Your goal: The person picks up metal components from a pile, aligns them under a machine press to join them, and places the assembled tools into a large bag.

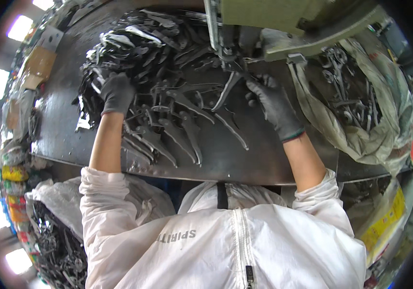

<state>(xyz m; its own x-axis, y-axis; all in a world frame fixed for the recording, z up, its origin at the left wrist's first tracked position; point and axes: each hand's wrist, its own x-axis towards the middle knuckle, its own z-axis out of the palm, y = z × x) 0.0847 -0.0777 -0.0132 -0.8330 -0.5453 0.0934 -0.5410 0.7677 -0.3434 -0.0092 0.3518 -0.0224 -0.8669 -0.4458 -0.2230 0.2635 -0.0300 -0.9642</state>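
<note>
My left hand [118, 94], in a dark grey glove, reaches into the edge of a heap of loose flat metal handle pieces [141, 50]. Its fingers are curled among the pieces, and what they grip is hidden. My right hand [277, 107], gloved alike, is at the machine tooling [226, 54] with thumb and fingers pinched at the end of a metal hand tool. That plier-like hand tool [229, 90] has one curved handle slanting down to the left; its head is under the tooling. Between my hands lie several similar joined hand tools [177, 127], handles toward me.
The green machine body [264, 17] overhangs the far side of the steel table [259, 161]. On the right stands an open pale sack [360, 149] of silvery metal parts. Lower left, a bag [54, 192] holds dark metal pieces. A cardboard box [40, 62] sits far left.
</note>
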